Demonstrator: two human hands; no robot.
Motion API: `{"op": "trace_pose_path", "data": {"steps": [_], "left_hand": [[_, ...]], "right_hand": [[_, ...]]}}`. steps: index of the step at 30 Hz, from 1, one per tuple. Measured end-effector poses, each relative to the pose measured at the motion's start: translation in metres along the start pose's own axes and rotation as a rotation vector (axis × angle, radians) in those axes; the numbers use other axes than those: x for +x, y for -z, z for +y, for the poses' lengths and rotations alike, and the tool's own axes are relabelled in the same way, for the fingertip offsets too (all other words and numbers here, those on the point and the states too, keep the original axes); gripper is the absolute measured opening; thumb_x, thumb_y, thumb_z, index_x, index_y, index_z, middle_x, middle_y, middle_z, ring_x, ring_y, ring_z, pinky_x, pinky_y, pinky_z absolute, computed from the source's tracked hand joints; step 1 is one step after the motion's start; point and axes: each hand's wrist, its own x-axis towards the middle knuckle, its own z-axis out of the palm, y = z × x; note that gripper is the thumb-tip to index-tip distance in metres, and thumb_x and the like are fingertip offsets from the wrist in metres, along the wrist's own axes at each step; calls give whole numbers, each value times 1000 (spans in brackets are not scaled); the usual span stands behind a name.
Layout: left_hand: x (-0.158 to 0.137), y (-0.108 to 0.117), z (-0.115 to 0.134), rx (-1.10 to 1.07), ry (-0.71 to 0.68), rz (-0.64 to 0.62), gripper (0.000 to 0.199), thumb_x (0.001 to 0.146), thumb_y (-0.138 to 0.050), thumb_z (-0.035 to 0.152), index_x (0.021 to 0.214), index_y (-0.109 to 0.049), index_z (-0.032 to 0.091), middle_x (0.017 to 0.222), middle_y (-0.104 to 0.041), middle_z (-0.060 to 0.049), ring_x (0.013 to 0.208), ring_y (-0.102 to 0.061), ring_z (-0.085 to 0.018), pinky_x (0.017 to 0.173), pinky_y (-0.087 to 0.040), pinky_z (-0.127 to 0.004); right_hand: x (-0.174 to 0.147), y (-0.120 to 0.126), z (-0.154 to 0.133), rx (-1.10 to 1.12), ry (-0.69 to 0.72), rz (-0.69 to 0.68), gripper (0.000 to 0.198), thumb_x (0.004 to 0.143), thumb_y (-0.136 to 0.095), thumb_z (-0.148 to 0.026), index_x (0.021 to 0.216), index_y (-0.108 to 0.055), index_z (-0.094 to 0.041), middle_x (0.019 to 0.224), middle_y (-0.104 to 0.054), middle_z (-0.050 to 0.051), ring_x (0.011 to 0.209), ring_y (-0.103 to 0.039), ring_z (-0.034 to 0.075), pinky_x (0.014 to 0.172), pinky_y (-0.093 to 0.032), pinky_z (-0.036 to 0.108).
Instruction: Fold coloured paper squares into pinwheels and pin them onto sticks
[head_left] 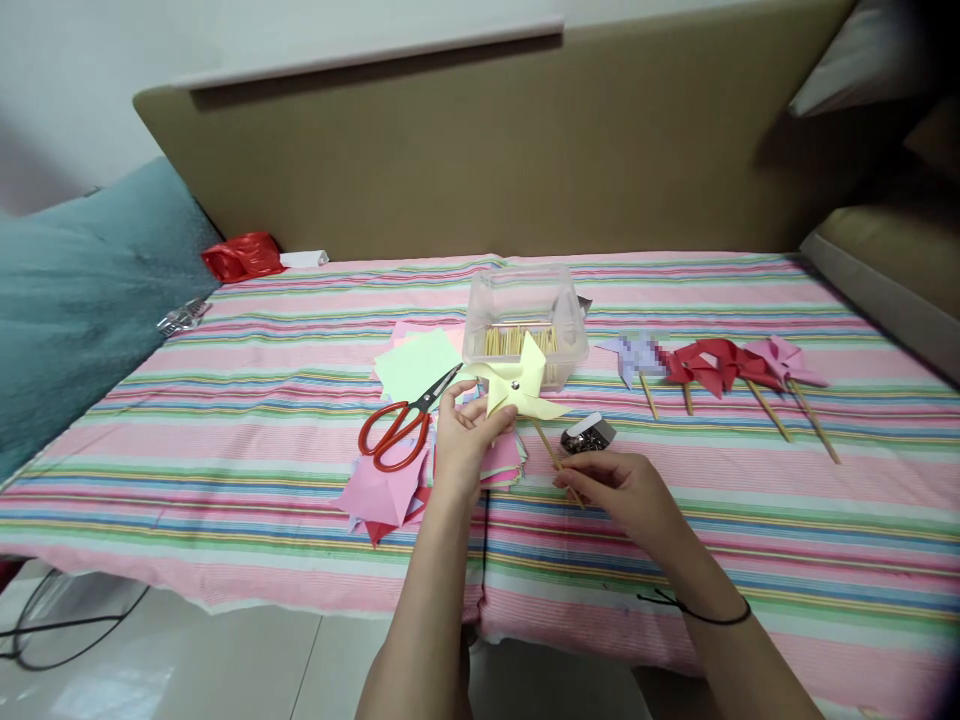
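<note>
A pale yellow paper pinwheel (532,385) with a shiny pin at its centre is held up between my two hands. My left hand (466,435) pinches its paper vanes from the left. Lower down, my right hand (611,490) grips the thin wooden stick (551,452) between thumb and fingers. Just behind the pinwheel stands a clear plastic box (525,295) with several wooden sticks (517,341) in it. A small open box of metal pins (589,436) lies beyond my right hand. Red-handled scissors (397,435) rest left of my left hand, on coloured paper.
Several finished pinwheels (720,365) lie in a row at the right. Green paper (418,362) and pink paper (382,488) are stacked at centre left. A red plastic bag (244,257) sits at the back left on the striped cloth (225,420). A brown backrest (487,150) rises behind.
</note>
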Motion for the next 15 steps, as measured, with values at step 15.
{"op": "trace_pose_path", "data": {"steps": [15], "left_hand": [[-7,-18,-14,88,114,-195,43,62,-80,29,98,-60,15,76,-72,-5,63,-63,-12,62,-48,-24]], "right_hand": [[2,-14,-8,169,36,139,31,68,-75,-45,80,-75,-17,70,-73,6,62,-65,17,58,-54,30]]}}
